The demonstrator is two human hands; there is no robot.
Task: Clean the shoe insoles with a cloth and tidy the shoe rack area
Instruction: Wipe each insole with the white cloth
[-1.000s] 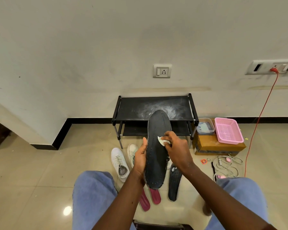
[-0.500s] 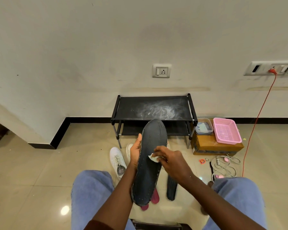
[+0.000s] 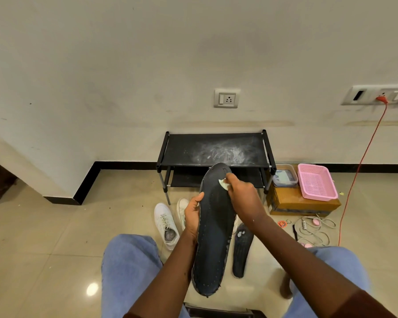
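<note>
Head view: the left hand (image 3: 193, 216) grips the dark insole (image 3: 213, 244) by its left edge, thumb and fingers curled round it, holding it up lengthwise in front of the black shoe rack (image 3: 216, 149). The right hand (image 3: 241, 198) pinches a small white cloth (image 3: 224, 184) against the insole's far end. A second insole (image 3: 241, 251) lies on the tiles just to the right, and a white sneaker (image 3: 166, 223) sits to the left.

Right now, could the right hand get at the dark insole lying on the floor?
Probably yes. The floor insole lies uncovered beside the held insole, near the right hand. But that hand is pinching the cloth, so it would have to drop that first.
</note>
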